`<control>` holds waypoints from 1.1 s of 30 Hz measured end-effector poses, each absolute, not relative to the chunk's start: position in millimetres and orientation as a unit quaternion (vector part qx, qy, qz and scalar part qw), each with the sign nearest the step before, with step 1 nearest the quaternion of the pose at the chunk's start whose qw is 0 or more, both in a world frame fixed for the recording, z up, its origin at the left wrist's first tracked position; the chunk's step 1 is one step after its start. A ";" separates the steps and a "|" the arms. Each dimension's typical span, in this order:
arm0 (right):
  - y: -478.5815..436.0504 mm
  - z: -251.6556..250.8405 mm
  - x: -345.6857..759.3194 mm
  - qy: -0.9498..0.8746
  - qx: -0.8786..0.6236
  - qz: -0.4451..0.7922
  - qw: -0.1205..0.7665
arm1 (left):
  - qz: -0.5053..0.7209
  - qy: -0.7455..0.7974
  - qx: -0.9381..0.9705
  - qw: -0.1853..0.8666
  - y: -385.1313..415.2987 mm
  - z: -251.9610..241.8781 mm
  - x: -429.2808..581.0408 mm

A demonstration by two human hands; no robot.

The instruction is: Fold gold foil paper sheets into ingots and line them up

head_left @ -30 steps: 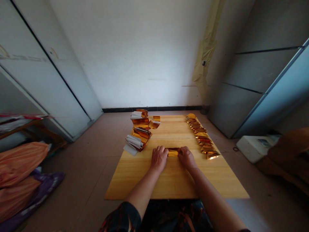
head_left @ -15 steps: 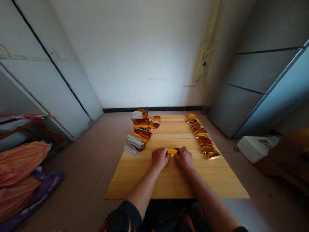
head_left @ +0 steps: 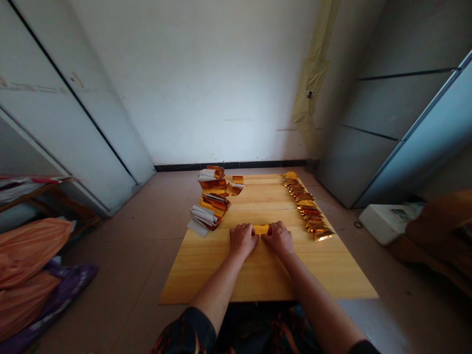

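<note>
A small sheet of gold foil paper point(head_left: 261, 229) lies between my hands, low over the middle of the wooden board. My left hand point(head_left: 243, 238) is closed on its left end, fingers curled. At the opposite end my right hand point(head_left: 279, 238) pinches the same sheet, so both hands hold it from the sides. The fingertips hide its ends. Beyond my left hand rest curled stacks of gold foil paper point(head_left: 220, 210) with white backs. To the right runs a row of folded gold foil pieces point(head_left: 308, 209), overlapping one another.
The wooden board point(head_left: 324, 270) carries everything I work with. A pale wall point(head_left: 221, 98) rises behind it. Grey cabinets point(head_left: 379, 108) stand at the right and white ones point(head_left: 99, 98) at the left. Orange cloth or bags point(head_left: 33, 255) lie low on the left, a white box point(head_left: 383, 223) on the right.
The foil paper's visible part has narrowed slightly between my hands, and its ends now curl up more at the fingers. Both hands stay in nearly the same place; the view has shifted a little.
</note>
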State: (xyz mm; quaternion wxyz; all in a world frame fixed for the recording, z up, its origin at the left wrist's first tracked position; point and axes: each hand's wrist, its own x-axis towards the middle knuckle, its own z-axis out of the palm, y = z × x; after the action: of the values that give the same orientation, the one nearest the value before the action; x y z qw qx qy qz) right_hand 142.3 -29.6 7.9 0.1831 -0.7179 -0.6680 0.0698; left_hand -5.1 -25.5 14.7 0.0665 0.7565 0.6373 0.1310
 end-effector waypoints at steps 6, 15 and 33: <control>-25.3 5.3 154.0 -0.673 -0.701 0.120 0.204 | 0.135 0.625 0.765 0.077 -26.4 15.5 -9.2; -19.8 2.4 165.5 -0.685 -0.677 0.161 0.214 | 0.135 0.607 0.775 0.113 -26.0 17.0 -17.0; -7.2 33.3 154.4 -0.734 -0.662 0.145 0.046 | 0.216 0.607 0.759 0.094 -26.1 4.2 -18.4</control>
State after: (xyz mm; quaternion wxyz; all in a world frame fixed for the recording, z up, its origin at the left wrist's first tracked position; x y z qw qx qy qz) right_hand 154.4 -7.2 33.3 0.0458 -0.6618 -0.7342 0.1446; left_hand -18.4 -26.1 4.2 0.0939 0.7589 0.6070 0.2163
